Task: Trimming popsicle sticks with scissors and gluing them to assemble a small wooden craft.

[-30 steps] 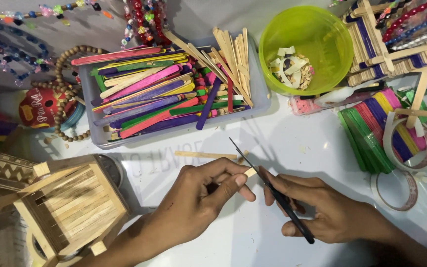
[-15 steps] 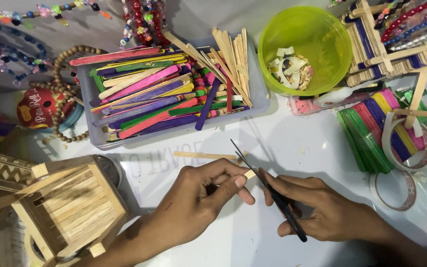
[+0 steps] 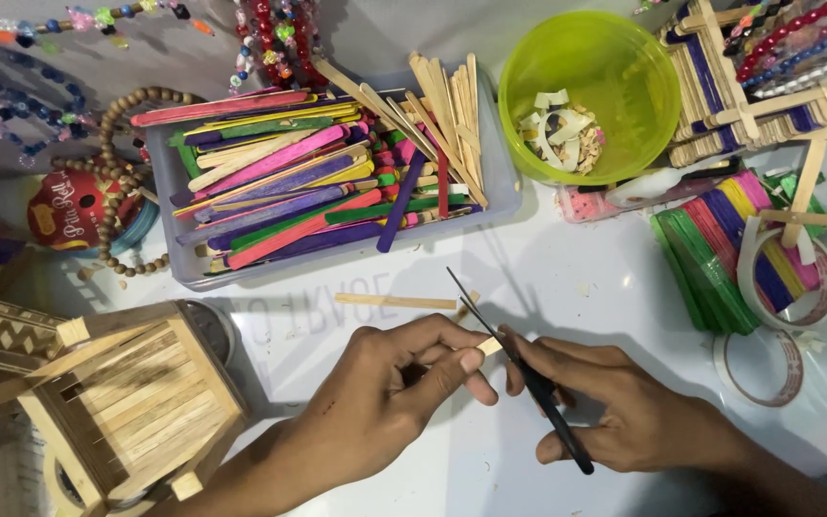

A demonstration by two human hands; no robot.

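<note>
Little has changed in the last second: the left hand (image 3: 385, 402) still pinches a short wooden stick (image 3: 488, 346) in closed fingers, while the right hand (image 3: 624, 412) keeps gripping the scissors (image 3: 519, 369), blades just beside it.

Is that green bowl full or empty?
Nearly empty: the green bowl holds only a small heap of pale wood offcuts at its bottom.

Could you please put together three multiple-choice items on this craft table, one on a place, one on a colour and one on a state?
1. Where is the loose plain stick?
A. in the bowl
B. on the table below the tray
C. on the wooden house

2. What colour is the bowl?
A. red
B. blue
C. lime green

3. What does the right hand hold?
A. scissors
B. tape
C. nothing

B: it lies on the white table beneath the tray.
C: its wall is lime green.
A: fingers grip the black scissors.
</note>
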